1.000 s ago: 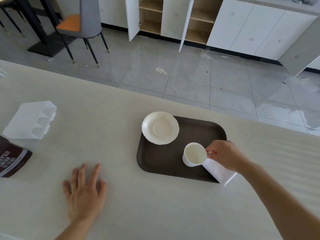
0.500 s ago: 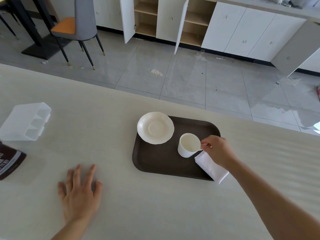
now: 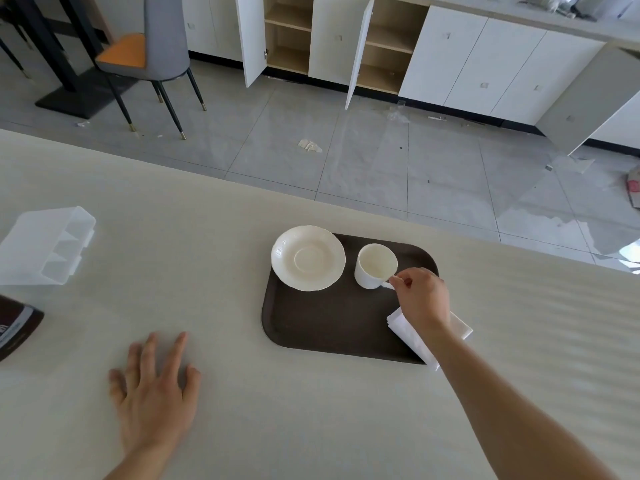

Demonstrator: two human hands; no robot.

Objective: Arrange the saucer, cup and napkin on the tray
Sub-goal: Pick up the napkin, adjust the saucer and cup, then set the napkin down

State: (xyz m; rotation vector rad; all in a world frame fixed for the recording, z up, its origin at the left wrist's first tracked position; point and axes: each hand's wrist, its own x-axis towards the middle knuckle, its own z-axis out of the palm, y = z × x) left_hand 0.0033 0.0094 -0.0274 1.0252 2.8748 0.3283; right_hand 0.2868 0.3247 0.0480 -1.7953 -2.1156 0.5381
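A dark brown tray (image 3: 325,327) lies on the pale table. A white saucer (image 3: 307,258) rests on the tray's far left corner, its rim overhanging the edge. Just right of it stands a white cup (image 3: 374,266), upright and empty, on the tray's far side. My right hand (image 3: 422,296) pinches the cup's handle. A folded white napkin (image 3: 408,334) lies across the tray's near right corner, partly under my wrist. My left hand (image 3: 156,393) rests flat on the table with fingers spread, holding nothing.
A clear plastic divided box (image 3: 45,247) sits at the table's left. A dark brown packet (image 3: 14,323) lies at the left edge. Beyond the table's far edge are the tiled floor, a chair (image 3: 152,53) and open white cabinets (image 3: 332,39).
My right hand has carried the cup from the tray's near right, by the napkin, up to the far side next to the saucer. My left hand has stayed flat.
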